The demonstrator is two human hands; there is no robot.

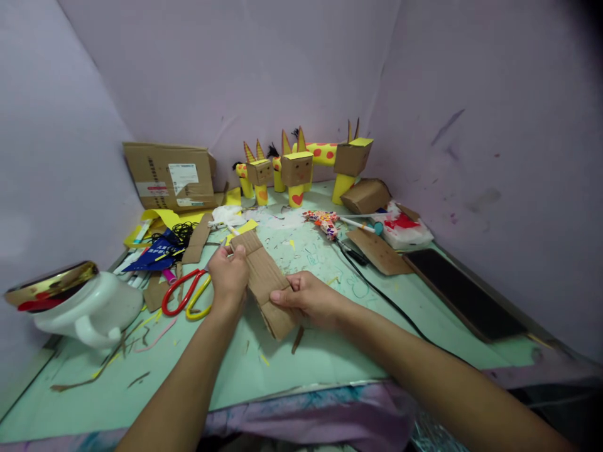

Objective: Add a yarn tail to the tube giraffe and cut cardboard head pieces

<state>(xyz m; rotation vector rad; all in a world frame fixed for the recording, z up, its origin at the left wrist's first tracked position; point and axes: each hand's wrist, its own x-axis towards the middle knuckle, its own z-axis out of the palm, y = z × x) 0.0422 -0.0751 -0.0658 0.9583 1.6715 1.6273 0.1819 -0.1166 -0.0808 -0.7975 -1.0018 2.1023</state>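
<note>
A folded piece of brown cardboard (266, 279) is held tilted above the table, with crease lines across it. My left hand (229, 273) is closed on its upper left end, thumb on top. Lower down, my right hand (308, 298) pinches the right edge, thumb laid flat over the face. Scissors (181, 295) with one red and one yellow handle lie just left of my left hand; their blades are mostly hidden. Beyond my hands stand three yellow figures with cardboard box heads: a small one (259, 174), a middle one (296, 171) and a large one (351, 158).
A patterned glue gun (325, 223) trails a black cord rightward. A dark phone-like slab (464, 292) lies at right. At left are a white mug (94, 314) and a blue packet (153, 251); a cardboard box (164, 176) stands behind. Scraps litter the table (330, 364).
</note>
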